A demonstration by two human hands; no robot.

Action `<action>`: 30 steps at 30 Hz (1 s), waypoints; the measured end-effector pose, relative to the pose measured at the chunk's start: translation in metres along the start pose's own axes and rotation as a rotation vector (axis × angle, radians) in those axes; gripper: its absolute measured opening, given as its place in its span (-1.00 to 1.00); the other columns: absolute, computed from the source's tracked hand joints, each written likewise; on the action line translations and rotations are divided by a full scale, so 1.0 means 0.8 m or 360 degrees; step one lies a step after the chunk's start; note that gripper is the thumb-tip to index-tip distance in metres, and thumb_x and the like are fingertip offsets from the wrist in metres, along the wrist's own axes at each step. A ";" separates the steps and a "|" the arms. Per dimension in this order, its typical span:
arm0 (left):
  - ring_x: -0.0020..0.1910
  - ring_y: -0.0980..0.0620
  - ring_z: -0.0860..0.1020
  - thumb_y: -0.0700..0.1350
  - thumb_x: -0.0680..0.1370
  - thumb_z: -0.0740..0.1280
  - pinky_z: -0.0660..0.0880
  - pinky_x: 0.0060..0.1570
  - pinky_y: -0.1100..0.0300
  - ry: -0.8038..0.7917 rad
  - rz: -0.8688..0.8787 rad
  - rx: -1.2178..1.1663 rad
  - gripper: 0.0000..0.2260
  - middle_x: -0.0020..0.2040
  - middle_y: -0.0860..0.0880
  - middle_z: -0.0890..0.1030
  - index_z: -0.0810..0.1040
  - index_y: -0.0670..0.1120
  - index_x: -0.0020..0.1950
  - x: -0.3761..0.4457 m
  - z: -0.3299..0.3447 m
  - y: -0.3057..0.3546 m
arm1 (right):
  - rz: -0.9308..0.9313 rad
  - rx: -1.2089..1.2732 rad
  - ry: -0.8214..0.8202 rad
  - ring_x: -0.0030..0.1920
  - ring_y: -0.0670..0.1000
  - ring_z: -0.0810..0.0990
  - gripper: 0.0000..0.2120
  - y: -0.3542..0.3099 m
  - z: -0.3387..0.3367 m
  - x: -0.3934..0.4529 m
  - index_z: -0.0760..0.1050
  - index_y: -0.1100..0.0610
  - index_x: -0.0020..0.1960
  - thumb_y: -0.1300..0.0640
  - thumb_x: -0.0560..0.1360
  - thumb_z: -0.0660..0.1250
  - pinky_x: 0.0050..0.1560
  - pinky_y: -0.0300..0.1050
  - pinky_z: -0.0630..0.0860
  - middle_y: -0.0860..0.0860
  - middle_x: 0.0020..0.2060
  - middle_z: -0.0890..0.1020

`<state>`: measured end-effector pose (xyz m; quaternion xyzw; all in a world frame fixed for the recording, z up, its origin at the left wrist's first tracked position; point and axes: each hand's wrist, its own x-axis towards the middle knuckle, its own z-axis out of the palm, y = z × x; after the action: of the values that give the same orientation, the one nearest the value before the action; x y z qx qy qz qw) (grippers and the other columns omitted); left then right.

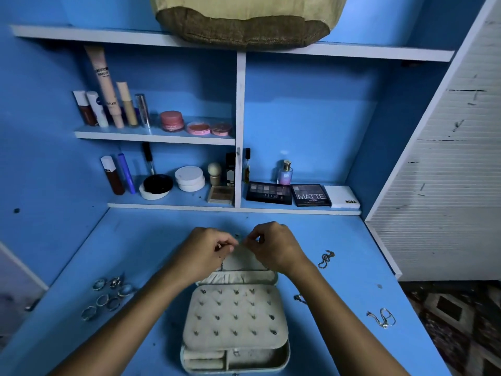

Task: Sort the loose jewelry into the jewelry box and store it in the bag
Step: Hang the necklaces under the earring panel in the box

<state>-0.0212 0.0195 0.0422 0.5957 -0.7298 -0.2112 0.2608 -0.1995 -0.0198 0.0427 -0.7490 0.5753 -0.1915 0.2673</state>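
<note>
Head view. Pale grey-beige, rounded-rectangle fabric jewelry box (235, 318) lies open on the blue surface (151, 240), at centre front. Its padded, quilted panel carries rows of small stud earrings. Below the panel, the lower tray shows ring-roll slots at left and an open compartment at right; contents there too small to tell. Above the panel, a gathered elastic pocket lines the lid.

Left hand (207, 252) and right hand (273, 246) meet above the far edge of the box; fingertips of both pinch something tiny between them, too small to identify.

Left of the box: cluster of silver metal rings (108, 295), loose on the surface. Right of the box: dark beaded chain (326, 258), bunched; nearer, a thin silver necklace (382, 318), looped; a small dark piece sits just beside the right forearm.

Far above the box, on the top white shelf: woven tan-and-brown fabric bag (244, 20). Lower shelves hold cosmetic tubes, jars and palettes.
</note>
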 end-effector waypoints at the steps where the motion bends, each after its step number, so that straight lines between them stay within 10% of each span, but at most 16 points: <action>1: -0.22 0.11 0.61 -0.18 0.56 0.40 0.45 -0.16 0.33 0.0000 0.0023 0.0103 -0.86 -0.14 0.03 0.68 0.71 -0.05 0.06 0.002 0.002 -0.003 | 0.0020 -0.0034 0.0026 -0.15 0.05 0.59 -0.84 0.000 0.007 0.003 0.68 0.02 -0.03 -0.03 0.54 0.39 -0.17 -0.14 0.52 0.00 -0.20 0.65; 20: -0.15 -0.11 0.55 -0.31 0.54 0.22 0.31 -0.24 0.21 -0.0244 -0.0031 0.0775 -0.73 -0.13 -0.04 0.35 0.67 -0.05 0.00 0.020 0.018 -0.004 | 0.0361 -0.0234 0.0174 0.02 0.15 0.62 -0.83 -0.011 0.038 0.010 0.60 0.04 -0.01 -0.04 0.51 0.39 -0.15 -0.16 0.43 0.07 0.00 0.64; 30: 0.10 0.00 0.58 -0.22 0.60 0.26 0.38 -0.07 0.32 -0.0338 -0.0104 0.0419 -0.75 0.13 -0.03 0.63 0.67 -0.02 0.17 0.014 0.013 0.004 | 0.0416 -0.0321 -0.0115 -0.01 0.08 0.64 -0.81 -0.014 0.007 0.008 0.63 0.01 -0.06 -0.08 0.43 0.47 -0.13 -0.16 0.47 0.01 -0.04 0.65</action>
<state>-0.0318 0.0096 0.0379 0.6224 -0.7548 -0.1838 0.0952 -0.1861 -0.0229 0.0451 -0.6972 0.6740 -0.0695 0.2340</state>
